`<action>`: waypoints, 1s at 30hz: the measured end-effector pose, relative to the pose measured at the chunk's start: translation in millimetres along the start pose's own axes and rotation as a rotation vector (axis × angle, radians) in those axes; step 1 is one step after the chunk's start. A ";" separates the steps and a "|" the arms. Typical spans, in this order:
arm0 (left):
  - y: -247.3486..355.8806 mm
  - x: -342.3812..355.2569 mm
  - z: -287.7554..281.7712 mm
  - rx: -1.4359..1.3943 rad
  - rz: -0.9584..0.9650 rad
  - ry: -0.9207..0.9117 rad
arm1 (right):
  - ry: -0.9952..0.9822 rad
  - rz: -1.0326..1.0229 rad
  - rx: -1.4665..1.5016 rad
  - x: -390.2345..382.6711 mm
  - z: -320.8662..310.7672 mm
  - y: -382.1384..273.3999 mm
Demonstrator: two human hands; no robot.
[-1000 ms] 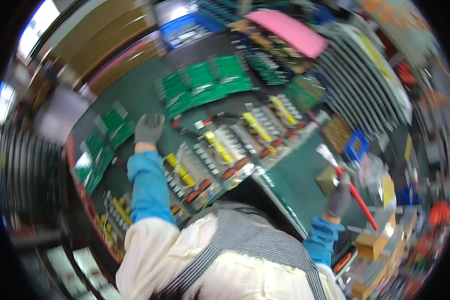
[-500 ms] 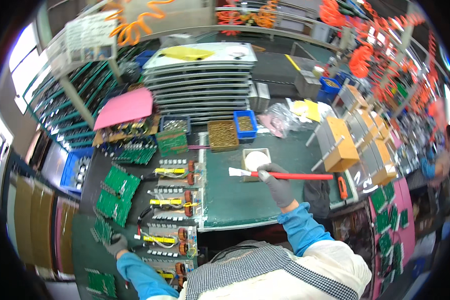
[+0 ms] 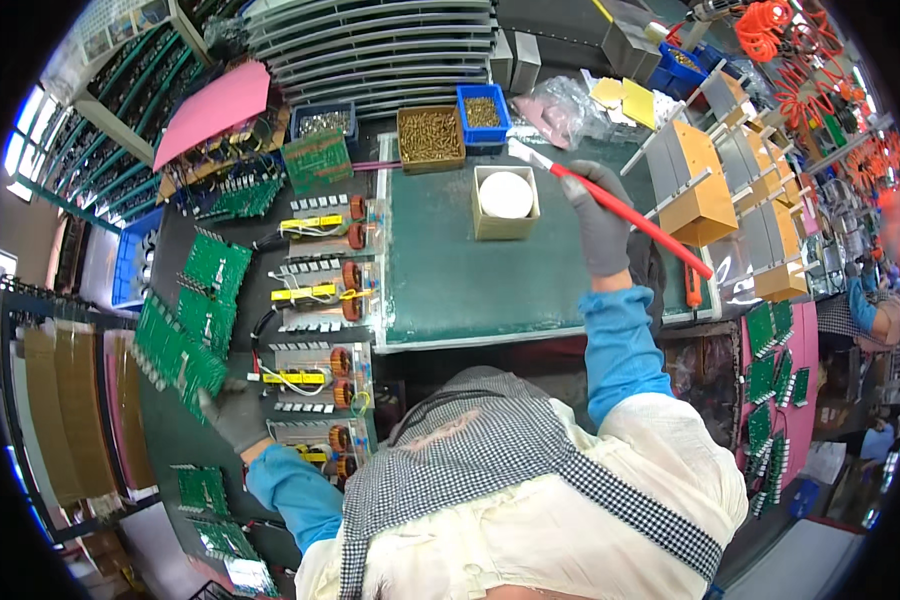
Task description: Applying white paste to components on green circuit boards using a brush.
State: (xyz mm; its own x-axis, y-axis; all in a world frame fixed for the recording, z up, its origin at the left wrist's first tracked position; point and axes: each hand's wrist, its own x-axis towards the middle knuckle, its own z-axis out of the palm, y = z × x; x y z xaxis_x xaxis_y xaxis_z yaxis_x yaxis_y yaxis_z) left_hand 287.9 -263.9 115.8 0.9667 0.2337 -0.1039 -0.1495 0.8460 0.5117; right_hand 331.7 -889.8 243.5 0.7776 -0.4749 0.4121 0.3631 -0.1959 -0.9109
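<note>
In my right hand (image 3: 602, 222), in a grey glove, is a brush (image 3: 662, 234) with a long red handle and a white tip. It slants, tip up to the left, above the right side of the green mat. My left hand (image 3: 236, 418), also gloved in grey, grips the lower corner of a green circuit board (image 3: 175, 345) with white parts along its edge. Left of the mat's near end, the board is tilted and partly overlaps another green board (image 3: 206, 318). A square box (image 3: 507, 222) with a round white thing inside stands left of the brush.
Power assemblies with yellow transformers (image 3: 303, 294) line the mat's left side. Screws fill a cardboard box (image 3: 430, 140) and a blue bin (image 3: 483, 112) at the back. Metal housings (image 3: 703, 190) stand at right beside an orange-handled tool (image 3: 692, 288). More boards (image 3: 202, 488) lie at near left.
My left hand has lifted the circuit board and shows more of it. The brush has swung from level to a slant, its tip farther right and clear of the box. The view has tipped downward.
</note>
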 end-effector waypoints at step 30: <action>-262.7 -66.9 118.6 0.432 -0.671 -0.095 | -0.222 -0.644 -0.811 -28.2 19.4 73.5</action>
State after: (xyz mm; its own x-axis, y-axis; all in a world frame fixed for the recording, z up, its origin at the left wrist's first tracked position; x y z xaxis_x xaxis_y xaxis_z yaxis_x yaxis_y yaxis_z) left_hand 287.1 -558.6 89.5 0.8385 -0.3170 -0.4432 0.5443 0.5266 0.6530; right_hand 346.4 -874.1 165.3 0.6661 0.0737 0.7422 0.3526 -0.9080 -0.2263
